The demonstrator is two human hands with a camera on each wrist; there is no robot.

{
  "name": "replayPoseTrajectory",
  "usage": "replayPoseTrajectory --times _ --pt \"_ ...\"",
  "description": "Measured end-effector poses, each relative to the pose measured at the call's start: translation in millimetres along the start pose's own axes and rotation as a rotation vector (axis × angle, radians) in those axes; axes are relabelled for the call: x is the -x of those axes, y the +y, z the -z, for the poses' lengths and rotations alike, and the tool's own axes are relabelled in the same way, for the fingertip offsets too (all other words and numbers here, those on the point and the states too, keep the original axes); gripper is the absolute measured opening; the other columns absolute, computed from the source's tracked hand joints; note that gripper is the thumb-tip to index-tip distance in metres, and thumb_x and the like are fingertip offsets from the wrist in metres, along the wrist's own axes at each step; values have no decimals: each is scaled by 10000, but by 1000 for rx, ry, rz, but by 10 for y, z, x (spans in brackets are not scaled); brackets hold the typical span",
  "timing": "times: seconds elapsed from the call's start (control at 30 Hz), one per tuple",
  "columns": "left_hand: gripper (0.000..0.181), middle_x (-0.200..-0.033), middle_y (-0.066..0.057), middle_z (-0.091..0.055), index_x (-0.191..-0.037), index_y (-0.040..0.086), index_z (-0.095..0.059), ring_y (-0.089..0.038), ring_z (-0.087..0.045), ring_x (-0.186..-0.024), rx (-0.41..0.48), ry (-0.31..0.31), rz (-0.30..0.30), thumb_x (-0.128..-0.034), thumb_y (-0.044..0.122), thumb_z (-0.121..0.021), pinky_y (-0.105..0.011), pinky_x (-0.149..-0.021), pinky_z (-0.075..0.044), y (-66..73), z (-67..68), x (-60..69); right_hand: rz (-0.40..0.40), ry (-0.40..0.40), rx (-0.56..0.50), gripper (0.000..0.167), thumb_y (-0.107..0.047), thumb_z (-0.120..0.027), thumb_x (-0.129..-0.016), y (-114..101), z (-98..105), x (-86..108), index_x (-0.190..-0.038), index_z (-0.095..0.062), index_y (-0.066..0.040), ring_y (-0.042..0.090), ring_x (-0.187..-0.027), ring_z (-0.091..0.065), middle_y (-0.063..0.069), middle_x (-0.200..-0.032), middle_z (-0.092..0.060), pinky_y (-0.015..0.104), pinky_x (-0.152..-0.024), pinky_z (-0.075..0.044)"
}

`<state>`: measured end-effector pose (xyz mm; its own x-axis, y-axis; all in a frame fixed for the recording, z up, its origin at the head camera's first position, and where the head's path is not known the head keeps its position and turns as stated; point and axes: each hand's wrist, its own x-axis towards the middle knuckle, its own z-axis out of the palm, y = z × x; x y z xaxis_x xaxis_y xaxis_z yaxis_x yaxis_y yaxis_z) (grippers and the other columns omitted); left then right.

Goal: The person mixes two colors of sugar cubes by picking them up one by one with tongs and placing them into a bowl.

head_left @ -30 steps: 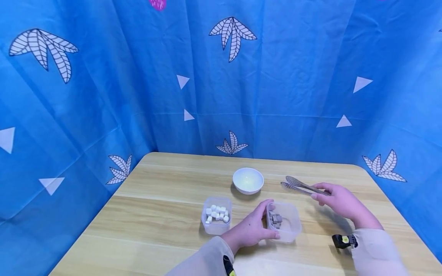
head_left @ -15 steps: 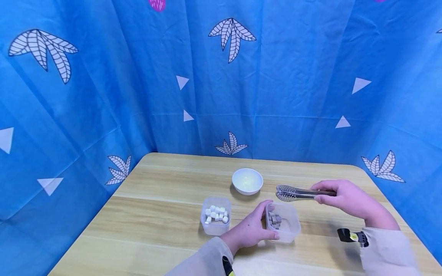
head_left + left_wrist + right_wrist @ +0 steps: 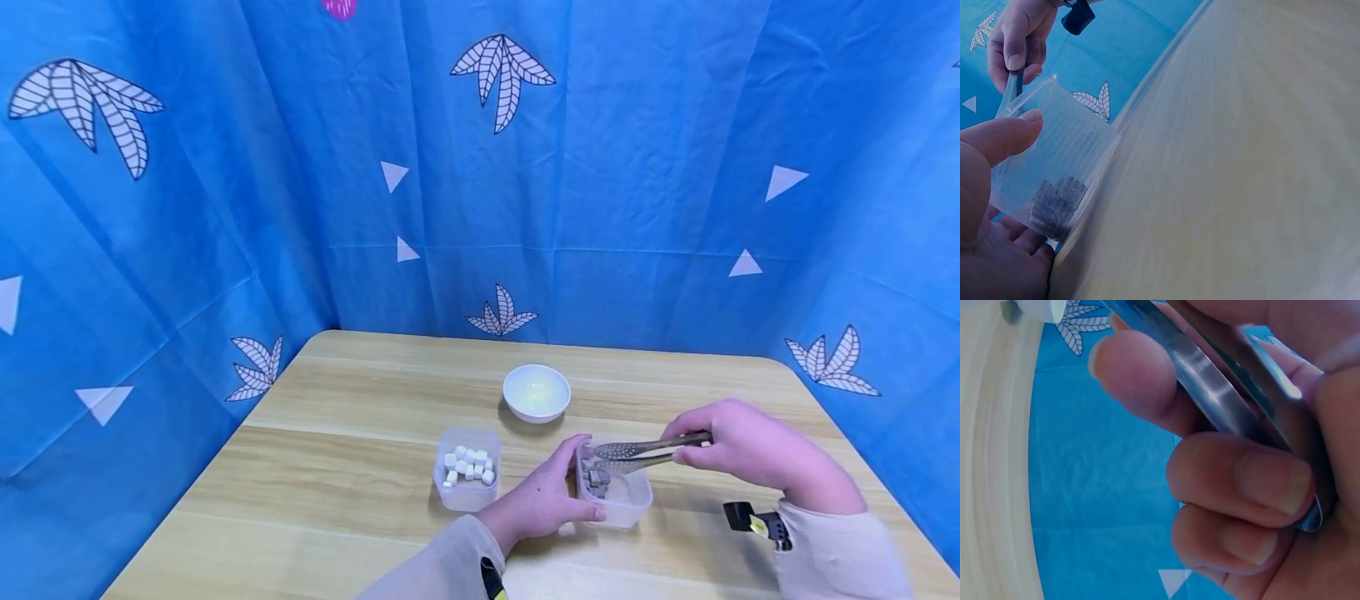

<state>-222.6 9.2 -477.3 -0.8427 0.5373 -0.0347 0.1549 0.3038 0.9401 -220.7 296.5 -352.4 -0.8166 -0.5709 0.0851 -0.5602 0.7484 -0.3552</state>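
Left hand [image 3: 543,501] grips the tub [image 3: 636,493]; right hand [image 3: 753,450] holds tongs [image 3: 621,451] by the cubes [image 3: 597,480], seemingly to pick one. A squeeze seems called for next; contact is unclear.

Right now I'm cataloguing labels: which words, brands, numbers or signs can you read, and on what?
No readable text in any view.
Right wrist's yellow patch: any print is too small to read.
Left wrist's yellow patch: cut off by the frame, unreadable.

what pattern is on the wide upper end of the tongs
The wide upper end is covered in small pale dots, best seen in the head view.
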Motion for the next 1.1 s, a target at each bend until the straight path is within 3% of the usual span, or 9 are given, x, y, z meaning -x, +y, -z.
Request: replayPoseTrajectory --times 0.5,1.1 --pt "988 -1499 118 -444 -1575 288 -272 -84 -391 -1382 19 -20 -20 -789 296 -870 -484 -1203 -187 -23 11 1 21 -54 -21 133 -248 -762 -876 -87 -116 -110 -1008 -773 -256 -13 -677 -525 -215 -876 -660 248 -600 -459" --pt "982 -1492 136 -444 -1571 284 -276 -87 -400 -1376 9 -16 -27 -789 274 -870 -487 -1203 -187 0 23 12 65 -51 9 121 -214 -753 -880 -91 -158 -167 -991 -770 -259 -14 -693 -526 -234 -863 -642 259 -612 -468"
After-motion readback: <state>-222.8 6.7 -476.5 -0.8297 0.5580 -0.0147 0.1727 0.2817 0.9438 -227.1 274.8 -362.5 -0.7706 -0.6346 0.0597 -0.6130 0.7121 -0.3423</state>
